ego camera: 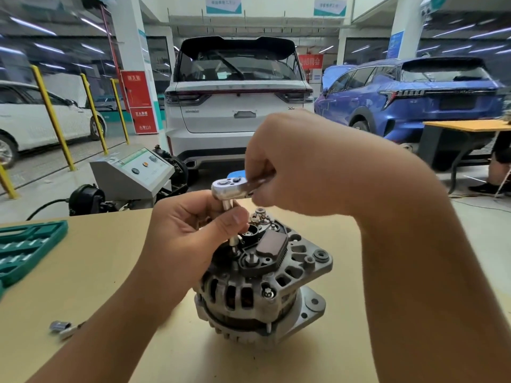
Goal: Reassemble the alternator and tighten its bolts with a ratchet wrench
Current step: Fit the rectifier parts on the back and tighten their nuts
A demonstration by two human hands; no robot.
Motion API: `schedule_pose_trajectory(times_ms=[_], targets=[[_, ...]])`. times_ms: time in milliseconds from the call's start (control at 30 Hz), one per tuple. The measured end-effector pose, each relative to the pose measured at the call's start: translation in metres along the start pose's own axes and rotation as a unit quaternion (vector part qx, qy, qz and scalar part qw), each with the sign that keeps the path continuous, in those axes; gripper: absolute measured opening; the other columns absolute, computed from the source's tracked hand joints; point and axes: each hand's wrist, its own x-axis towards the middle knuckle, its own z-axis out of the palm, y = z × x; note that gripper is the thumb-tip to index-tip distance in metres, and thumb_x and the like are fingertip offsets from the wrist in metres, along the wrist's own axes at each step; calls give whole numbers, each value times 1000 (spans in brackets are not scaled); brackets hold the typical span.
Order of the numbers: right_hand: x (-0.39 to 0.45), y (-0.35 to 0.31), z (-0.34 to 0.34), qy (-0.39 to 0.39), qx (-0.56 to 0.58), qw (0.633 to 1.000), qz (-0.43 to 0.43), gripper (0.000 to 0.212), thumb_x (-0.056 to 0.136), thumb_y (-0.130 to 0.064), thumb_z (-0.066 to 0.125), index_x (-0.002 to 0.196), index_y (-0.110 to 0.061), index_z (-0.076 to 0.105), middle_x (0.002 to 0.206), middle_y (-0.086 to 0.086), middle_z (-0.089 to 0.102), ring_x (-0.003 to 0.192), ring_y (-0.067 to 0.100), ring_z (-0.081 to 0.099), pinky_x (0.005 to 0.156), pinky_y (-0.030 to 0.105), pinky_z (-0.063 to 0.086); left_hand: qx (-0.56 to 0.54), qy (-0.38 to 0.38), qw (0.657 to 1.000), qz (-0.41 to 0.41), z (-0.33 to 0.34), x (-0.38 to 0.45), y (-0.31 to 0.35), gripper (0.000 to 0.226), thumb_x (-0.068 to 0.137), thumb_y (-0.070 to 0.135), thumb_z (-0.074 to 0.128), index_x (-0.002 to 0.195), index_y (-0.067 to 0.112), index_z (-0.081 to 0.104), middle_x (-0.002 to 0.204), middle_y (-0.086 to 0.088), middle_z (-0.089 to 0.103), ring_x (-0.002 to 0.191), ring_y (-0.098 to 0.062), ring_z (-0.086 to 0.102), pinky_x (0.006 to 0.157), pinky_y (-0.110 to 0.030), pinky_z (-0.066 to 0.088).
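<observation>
A grey alternator [260, 286] stands upright on the tan table [110, 272], its black rear cover facing up. A chrome ratchet wrench [229, 187] stands over it, and its socket extension [233, 240] reaches down onto a bolt on the cover. My left hand [190, 233] pinches the extension just under the ratchet head with thumb and fingers. My right hand [298, 164] grips the ratchet handle, which it mostly hides.
A green socket-set case [25, 250] lies open at the table's left edge. A small loose metal part [60, 327] sits near the front left. Behind the table stand a grey machine console [132, 172], a white car, a blue car and another table at right.
</observation>
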Motion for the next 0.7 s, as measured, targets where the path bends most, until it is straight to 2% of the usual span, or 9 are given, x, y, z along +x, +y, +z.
schedule_pose_trajectory(times_ms=[100, 200, 267, 333, 400, 467, 567, 633, 700], targets=[[-4, 6, -4, -10, -12, 1000, -3, 9, 83, -16, 75, 86, -25, 76, 74, -7, 69, 68, 15, 67, 58, 30, 58, 11, 3, 1000, 7, 1, 1, 1, 17, 79, 40, 82, 93, 30, 81, 82, -3, 77, 76, -31, 72, 75, -33, 62], [-2, 10, -2, 17, 40, 999, 22, 22, 87, -13, 73, 87, -35, 75, 86, -11, 68, 80, 14, 64, 69, 32, 57, 0, -34, 999, -10, -4, 3, 1, 14, 78, 37, 81, 90, 28, 82, 82, -5, 76, 80, -39, 71, 78, -39, 61], [0, 12, 1, 35, 39, 998, 21, 16, 86, -15, 74, 86, -31, 75, 83, -11, 68, 79, 14, 65, 70, 34, 59, 1, -42, 999, -11, -7, 4, 2, 14, 78, 37, 80, 90, 29, 82, 83, -5, 77, 81, -35, 73, 78, -37, 62], [-3, 13, -3, 16, 35, 999, 6, 9, 79, -24, 81, 81, -30, 75, 63, -16, 64, 63, 2, 62, 52, 18, 50, 12, -28, 999, -10, -5, 4, 1, 16, 79, 39, 80, 92, 30, 82, 84, -3, 78, 81, -28, 75, 79, -36, 62], [-7, 16, -7, -5, 43, 999, 3, 14, 76, -28, 85, 79, -35, 73, 61, -29, 62, 58, -9, 59, 42, 11, 39, 24, -12, 1000, -11, -3, 4, 1, 18, 78, 41, 81, 93, 32, 81, 85, -1, 78, 82, -27, 75, 81, -41, 63], [-6, 19, -7, 7, 60, 998, 10, 21, 80, -20, 83, 84, -40, 76, 70, -23, 67, 64, -3, 62, 51, 16, 44, 27, -28, 999, -11, -4, 4, 3, 16, 78, 40, 80, 91, 30, 82, 83, -2, 77, 81, -31, 74, 82, -45, 62], [1, 18, 0, 35, 52, 998, 22, 24, 84, -12, 75, 89, -35, 78, 81, -14, 69, 72, 7, 63, 61, 27, 54, 25, -61, 998, -8, -8, 6, 6, 13, 79, 37, 78, 89, 28, 81, 81, -2, 76, 81, -35, 73, 81, -47, 60], [-2, 16, -1, 21, 47, 999, 7, 11, 78, -28, 83, 85, -35, 77, 68, -18, 66, 62, 3, 61, 54, 25, 48, 24, -41, 999, -13, -6, 5, 5, 17, 79, 40, 78, 91, 28, 81, 81, -2, 77, 80, -27, 74, 78, -40, 61], [-8, 16, -6, 3, 43, 999, -5, 16, 71, -40, 87, 82, -40, 75, 66, -27, 63, 59, -2, 60, 51, 21, 41, 14, -15, 1000, -13, -1, 3, 5, 20, 79, 42, 79, 93, 28, 82, 81, -2, 78, 76, -21, 74, 73, -27, 60]])
